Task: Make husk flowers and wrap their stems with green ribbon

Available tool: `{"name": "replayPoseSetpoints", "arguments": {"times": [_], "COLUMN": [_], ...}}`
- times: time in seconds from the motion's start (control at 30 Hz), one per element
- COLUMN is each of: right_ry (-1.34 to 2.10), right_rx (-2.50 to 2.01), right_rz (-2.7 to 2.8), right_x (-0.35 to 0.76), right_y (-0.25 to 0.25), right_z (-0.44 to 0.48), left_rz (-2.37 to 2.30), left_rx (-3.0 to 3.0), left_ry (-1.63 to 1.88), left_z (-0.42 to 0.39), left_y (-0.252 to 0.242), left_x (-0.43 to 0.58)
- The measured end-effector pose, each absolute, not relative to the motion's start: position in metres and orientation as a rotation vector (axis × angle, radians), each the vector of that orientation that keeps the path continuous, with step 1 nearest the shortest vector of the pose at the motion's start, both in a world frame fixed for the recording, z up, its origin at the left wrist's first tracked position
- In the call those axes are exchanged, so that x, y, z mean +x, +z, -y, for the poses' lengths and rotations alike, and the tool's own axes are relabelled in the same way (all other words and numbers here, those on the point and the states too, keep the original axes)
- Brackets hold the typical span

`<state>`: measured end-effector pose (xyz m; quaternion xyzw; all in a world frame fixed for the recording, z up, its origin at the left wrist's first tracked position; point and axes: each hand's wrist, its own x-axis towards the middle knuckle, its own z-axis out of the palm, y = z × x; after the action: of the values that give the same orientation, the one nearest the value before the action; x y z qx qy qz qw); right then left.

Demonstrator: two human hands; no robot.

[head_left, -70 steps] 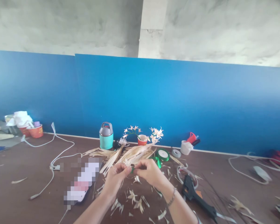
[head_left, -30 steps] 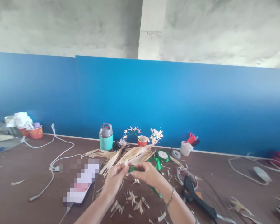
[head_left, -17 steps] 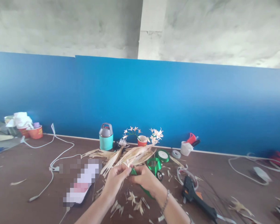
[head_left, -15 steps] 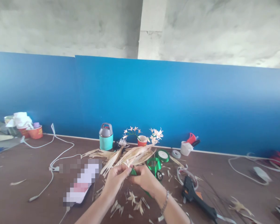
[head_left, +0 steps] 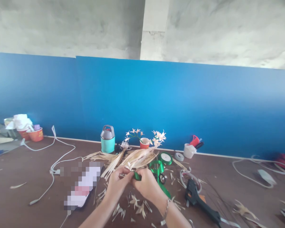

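Observation:
Both hands meet over the middle of the brown table. My left hand point(head_left: 117, 183) is closed in a pinch on a small pale husk flower point(head_left: 128, 166), whose petals poke up past the fingertips. My right hand point(head_left: 146, 183) is closed on a green ribbon point(head_left: 137, 175), right beside the flower. More of that green ribbon loops behind and to the right of the right hand, near a green ribbon spool point(head_left: 165, 158). Dried corn husks point(head_left: 137, 158) lie just beyond the fingers. Below the hands are loose husk flowers point(head_left: 141, 209) and scraps.
A glue gun point(head_left: 201, 201) lies at the right. A teal flask point(head_left: 108, 139), a red paper cup point(head_left: 144, 143) with flower stems and a white cup point(head_left: 189, 151) stand along the blue partition point(head_left: 156, 95). A blurred-out phone-like object point(head_left: 85, 186) and white cables point(head_left: 53, 158) are at left.
My right hand has turned slightly and shifted, and the green ribbon beside its wrist shows more. The flower in my left hand has dipped a little left.

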<state>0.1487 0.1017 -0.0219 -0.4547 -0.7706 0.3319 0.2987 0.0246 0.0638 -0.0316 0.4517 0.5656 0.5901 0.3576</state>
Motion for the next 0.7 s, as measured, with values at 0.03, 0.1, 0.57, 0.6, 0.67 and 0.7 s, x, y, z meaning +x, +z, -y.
{"name": "replayPoseSetpoints", "arguments": {"times": [0.03,0.1,0.57,0.6,0.67,0.7], "right_ry": [0.854,0.810,1.123,1.126,1.151,1.173], "right_rx": [-1.209,-1.217,-1.082,-1.073,-1.063,-1.062], "right_rz": [2.056,2.073,1.864,1.841,1.799,1.781], "right_x": [0.148,0.148,0.163,0.162,0.162,0.162], "right_y": [-0.021,-0.020,-0.019,-0.019,-0.019,-0.019], "right_z": [-0.101,-0.100,-0.116,-0.117,-0.119,-0.119], "left_rz": [-1.464,-1.464,-1.319,-1.294,-1.240,-1.209], "left_rx": [1.179,1.190,1.043,1.016,0.964,0.937], "left_ry": [1.521,1.511,1.493,1.483,1.461,1.454], "left_z": [-0.064,-0.064,-0.066,-0.065,-0.062,-0.061], "left_y": [-0.033,-0.035,-0.037,-0.035,-0.031,-0.030], "left_x": [0.024,0.023,0.019,0.020,0.022,0.023]}}
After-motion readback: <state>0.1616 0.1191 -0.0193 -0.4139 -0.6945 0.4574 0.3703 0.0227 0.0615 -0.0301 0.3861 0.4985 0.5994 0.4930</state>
